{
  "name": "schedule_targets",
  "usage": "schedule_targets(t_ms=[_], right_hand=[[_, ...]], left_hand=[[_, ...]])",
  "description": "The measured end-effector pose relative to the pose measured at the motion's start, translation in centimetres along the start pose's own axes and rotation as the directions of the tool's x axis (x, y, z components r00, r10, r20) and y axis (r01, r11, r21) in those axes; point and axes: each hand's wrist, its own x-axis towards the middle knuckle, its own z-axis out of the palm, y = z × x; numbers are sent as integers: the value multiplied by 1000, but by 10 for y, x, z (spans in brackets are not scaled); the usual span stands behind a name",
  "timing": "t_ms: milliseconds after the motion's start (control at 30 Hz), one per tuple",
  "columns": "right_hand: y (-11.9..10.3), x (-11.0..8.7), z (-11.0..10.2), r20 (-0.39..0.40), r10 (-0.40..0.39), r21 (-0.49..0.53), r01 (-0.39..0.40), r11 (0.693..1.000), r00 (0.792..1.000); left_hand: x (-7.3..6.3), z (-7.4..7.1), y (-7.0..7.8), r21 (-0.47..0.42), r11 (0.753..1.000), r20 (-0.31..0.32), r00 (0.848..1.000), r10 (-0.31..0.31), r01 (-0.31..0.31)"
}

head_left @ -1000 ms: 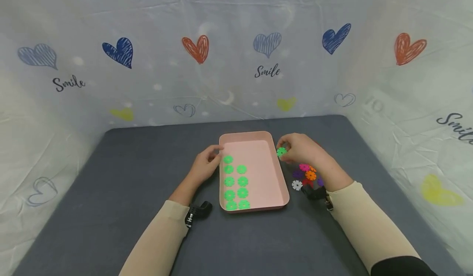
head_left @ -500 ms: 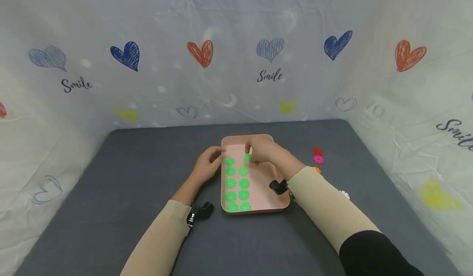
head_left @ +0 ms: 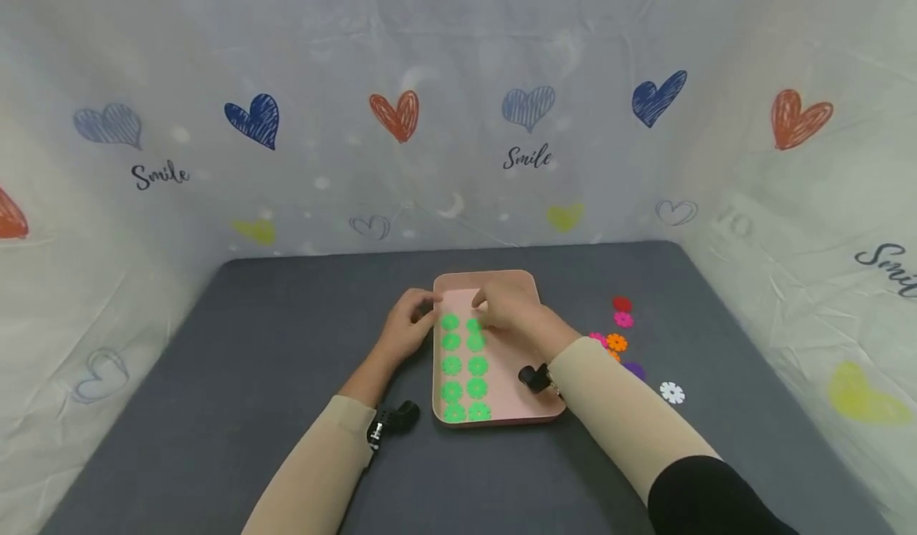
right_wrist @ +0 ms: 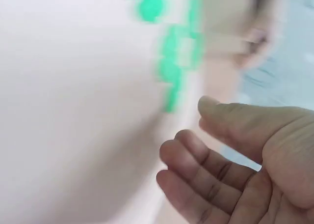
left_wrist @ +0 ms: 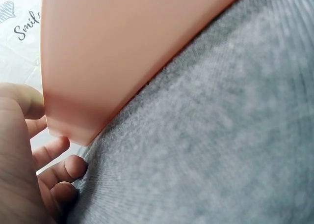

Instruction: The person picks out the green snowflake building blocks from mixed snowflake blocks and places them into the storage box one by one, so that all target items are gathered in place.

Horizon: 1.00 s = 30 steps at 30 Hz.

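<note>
A pink rectangular tray (head_left: pixel 512 360) lies on the dark table with two columns of green notched plastic discs (head_left: pixel 451 365) along its left side. My right hand (head_left: pixel 507 306) is over the tray's far half, its fingertips by the farthest disc (head_left: pixel 474 325) of the right column. In the right wrist view a gap parts thumb (right_wrist: pixel 216 111) from fingers, with nothing between them; the green discs there are blurred. My left hand (head_left: pixel 407 326) pinches the tray's left rim, index finger over the edge and thumb at the outer wall (left_wrist: pixel 98 62).
Loose discs lie right of the tray: a red one (head_left: pixel 622 304), pink ones (head_left: pixel 624 320), orange ones (head_left: pixel 617 342), a purple one (head_left: pixel 634 370) and a white one (head_left: pixel 672 392). My right forearm covers part of that area. A printed curtain (head_left: pixel 458 161) hangs behind the table.
My right hand has carried a green disc from beyond the tray's right edge into the tray and let it go at the far end of the right column. My left hand stays at the rim.
</note>
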Motion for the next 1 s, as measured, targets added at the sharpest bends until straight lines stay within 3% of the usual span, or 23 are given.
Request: schedule_targets(t_ms=[133,233,400,533,600,700,833,900,1000], right_hand=[[10,-28,-17,-67,-8,129,16,991,998],[23,-51,-30,-180,15,213,24,977,984],[58,-72,-32,-401,75,185,1,983,913],[80,-68,-25,-528,39,46,-18,999,848],[87,-64,-22,-562,6,-38,-33,999,827],[96,-59,-16,-567,13,-110,-91,990,824],[104,-56,-11,-529,78,-130,-172,977,845],[108,-55,-9,-501,104,-125,-190,974,859],[111,-53,-6,-468,126,-116,-202,973,875]], left_hand=[[-10,0,2,-8,1000,-32,999,-12,12],[-12,-1,4,-34,999,-56,998,-34,32],[-5,-13,13,-11,999,-86,996,-38,37],[4,-35,22,87,995,-168,985,-36,51],[7,-49,24,160,985,-214,976,-33,69],[8,-67,22,330,941,-239,971,11,71],[8,-81,15,567,823,-179,981,80,37],[8,-83,12,636,771,-144,987,70,38],[8,-84,9,675,735,-114,993,21,62]])
